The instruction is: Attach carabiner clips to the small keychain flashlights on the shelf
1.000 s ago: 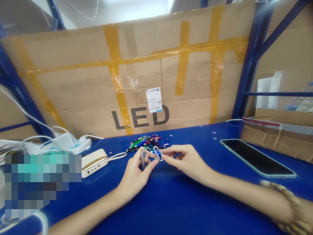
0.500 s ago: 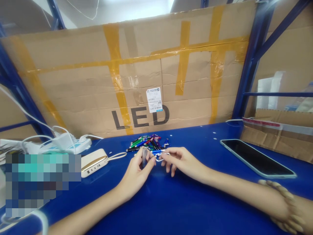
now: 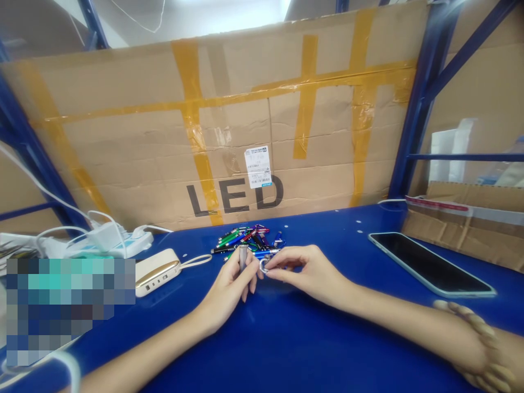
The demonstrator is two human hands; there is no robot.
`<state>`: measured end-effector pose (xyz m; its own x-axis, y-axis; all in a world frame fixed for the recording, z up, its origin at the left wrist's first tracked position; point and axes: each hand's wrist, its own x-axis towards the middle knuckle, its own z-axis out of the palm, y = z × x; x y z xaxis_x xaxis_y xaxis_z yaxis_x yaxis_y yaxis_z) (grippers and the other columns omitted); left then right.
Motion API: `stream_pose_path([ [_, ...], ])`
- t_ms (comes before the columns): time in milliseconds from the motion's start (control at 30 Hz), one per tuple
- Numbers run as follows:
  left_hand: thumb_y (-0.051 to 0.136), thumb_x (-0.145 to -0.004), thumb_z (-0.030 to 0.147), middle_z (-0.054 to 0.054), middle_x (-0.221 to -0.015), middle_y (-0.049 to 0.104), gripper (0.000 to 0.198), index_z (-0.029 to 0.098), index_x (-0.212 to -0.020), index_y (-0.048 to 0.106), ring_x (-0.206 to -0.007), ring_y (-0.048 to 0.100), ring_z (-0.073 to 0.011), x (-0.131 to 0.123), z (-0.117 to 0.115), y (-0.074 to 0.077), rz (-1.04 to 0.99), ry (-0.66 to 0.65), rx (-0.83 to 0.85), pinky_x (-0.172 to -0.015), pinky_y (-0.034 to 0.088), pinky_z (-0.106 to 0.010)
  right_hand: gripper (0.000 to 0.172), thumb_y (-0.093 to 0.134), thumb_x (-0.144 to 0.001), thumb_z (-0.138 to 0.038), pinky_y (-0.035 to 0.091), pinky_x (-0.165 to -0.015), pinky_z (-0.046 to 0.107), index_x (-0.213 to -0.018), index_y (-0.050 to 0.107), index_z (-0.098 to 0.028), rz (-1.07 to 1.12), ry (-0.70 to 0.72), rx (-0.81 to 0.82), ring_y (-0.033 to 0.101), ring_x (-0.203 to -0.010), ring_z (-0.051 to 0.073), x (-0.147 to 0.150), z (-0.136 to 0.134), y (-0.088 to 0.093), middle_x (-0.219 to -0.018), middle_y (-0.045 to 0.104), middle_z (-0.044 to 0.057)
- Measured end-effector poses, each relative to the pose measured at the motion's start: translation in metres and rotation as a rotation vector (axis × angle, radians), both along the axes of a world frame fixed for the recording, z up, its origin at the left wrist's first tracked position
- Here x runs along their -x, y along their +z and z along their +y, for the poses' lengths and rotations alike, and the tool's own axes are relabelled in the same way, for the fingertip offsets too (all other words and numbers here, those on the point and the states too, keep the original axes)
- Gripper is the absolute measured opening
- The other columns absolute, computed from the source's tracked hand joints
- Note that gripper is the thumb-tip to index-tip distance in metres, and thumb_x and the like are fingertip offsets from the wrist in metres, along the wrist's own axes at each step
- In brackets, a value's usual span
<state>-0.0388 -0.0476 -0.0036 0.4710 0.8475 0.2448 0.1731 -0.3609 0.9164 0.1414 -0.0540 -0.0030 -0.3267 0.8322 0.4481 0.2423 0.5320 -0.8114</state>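
Observation:
My left hand (image 3: 229, 286) is closed around a slim silver metal tube (image 3: 243, 257), which stands nearly upright between thumb and fingers. Facing it, my right hand (image 3: 313, 270) pinches a small silver metal clip (image 3: 264, 266), looped like a carabiner. The clip touches or nearly touches the left fingertips; whether it is joined to the tube I cannot tell. Just beyond both hands lies a pile of small shiny metal tubes (image 3: 245, 238) in green, blue, red, purple and black, some with clips. The hands partly cover the near side of this pile.
On the blue tabletop (image 3: 286, 338), a white power bank (image 3: 159, 270) with a strap lies left, near a power strip (image 3: 135, 243) with white cables. A phone (image 3: 429, 265) lies right. A large cardboard sheet (image 3: 327, 164) stands behind; blue shelf posts (image 3: 413, 125) frame the sides.
My right fingers have closed tighter on the clip, and the clip has shifted slightly left towards my left fingertips. The tube has moved very little.

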Motion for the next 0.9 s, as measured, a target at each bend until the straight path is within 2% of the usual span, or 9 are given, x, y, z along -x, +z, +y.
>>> stream_pose_path([
  [133, 0.042, -0.085, 0.044, 0.006, -0.060, 0.044, 0.028, 0.020, -0.073, 0.034, -0.049, 0.040, -0.0066, -0.0008, 0.0009, -0.0012, 0.034, 0.023, -0.014, -0.046, 0.034, -0.019, 0.024, 0.064, -0.074, -0.035, 0.053, -0.066, 0.027, -0.092, 0.067, -0.021, -0.051, 0.028, -0.010, 0.065, -0.071, 0.015, 0.0001, -0.0012, -0.0013, -0.079, 0.070, 0.002],
  [267, 0.046, -0.083, 0.042, 0.007, -0.057, 0.042, 0.029, 0.020, -0.069, 0.031, -0.046, 0.038, -0.0059, -0.0016, 0.0014, -0.0019, 0.053, 0.094, -0.084, -0.047, 0.034, -0.019, 0.027, 0.066, -0.072, -0.034, 0.054, -0.066, 0.027, -0.095, 0.067, -0.020, -0.095, -0.011, -0.049, 0.065, -0.072, 0.016, -0.0013, 0.0014, -0.0030, -0.080, 0.070, 0.003],
  [367, 0.050, -0.081, 0.041, 0.005, -0.063, 0.045, 0.026, 0.019, -0.071, 0.037, -0.052, 0.042, -0.0069, -0.0013, 0.0004, -0.0011, 0.087, 0.159, -0.150, -0.050, 0.035, -0.020, 0.027, 0.060, -0.077, -0.037, 0.054, -0.060, 0.026, -0.095, 0.068, -0.018, -0.097, 0.032, -0.048, 0.064, -0.067, 0.015, -0.0021, 0.0027, -0.0047, -0.078, 0.070, 0.004],
  [433, 0.051, -0.081, 0.041, 0.004, -0.069, 0.048, 0.023, 0.019, -0.080, 0.044, -0.056, 0.044, -0.0079, -0.0008, -0.0006, -0.0004, 0.112, 0.181, -0.166, -0.050, 0.036, -0.020, 0.029, 0.054, -0.081, -0.038, 0.053, -0.056, 0.024, -0.096, 0.068, -0.017, -0.080, 0.056, -0.020, 0.063, -0.062, 0.013, -0.0018, 0.0024, -0.0057, -0.074, 0.069, 0.003],
  [533, 0.050, -0.081, 0.041, 0.004, -0.068, 0.050, 0.023, 0.020, -0.088, 0.047, -0.056, 0.046, -0.0089, -0.0006, -0.0018, 0.0007, 0.155, 0.150, -0.153, -0.050, 0.036, -0.020, 0.031, 0.054, -0.082, -0.040, 0.051, -0.053, 0.023, -0.097, 0.068, -0.017, -0.054, 0.052, 0.012, 0.062, -0.058, 0.012, -0.0003, 0.0007, -0.0058, -0.072, 0.068, 0.004],
  [667, 0.045, -0.084, 0.040, 0.004, -0.064, 0.049, 0.023, 0.018, -0.079, 0.045, -0.052, 0.045, -0.0080, -0.0018, -0.0027, 0.0020, 0.169, 0.097, -0.144, -0.049, 0.036, -0.020, 0.032, 0.056, -0.081, -0.040, 0.050, -0.053, 0.023, -0.100, 0.066, -0.017, -0.066, 0.013, 0.011, 0.060, -0.055, 0.011, 0.0002, -0.0006, -0.0034, -0.072, 0.068, 0.003],
  [900, 0.040, -0.087, 0.041, 0.007, -0.056, 0.042, 0.025, 0.020, -0.074, 0.035, -0.044, 0.039, -0.0062, -0.0008, 0.0018, -0.0022, 0.117, 0.068, -0.118, -0.045, 0.035, -0.019, 0.026, 0.053, -0.084, -0.035, 0.048, -0.062, 0.024, -0.096, 0.068, -0.019, -0.229, 0.019, -0.227, 0.059, -0.066, 0.012, -0.0029, 0.0028, -0.0035, -0.078, 0.067, 0.003],
])
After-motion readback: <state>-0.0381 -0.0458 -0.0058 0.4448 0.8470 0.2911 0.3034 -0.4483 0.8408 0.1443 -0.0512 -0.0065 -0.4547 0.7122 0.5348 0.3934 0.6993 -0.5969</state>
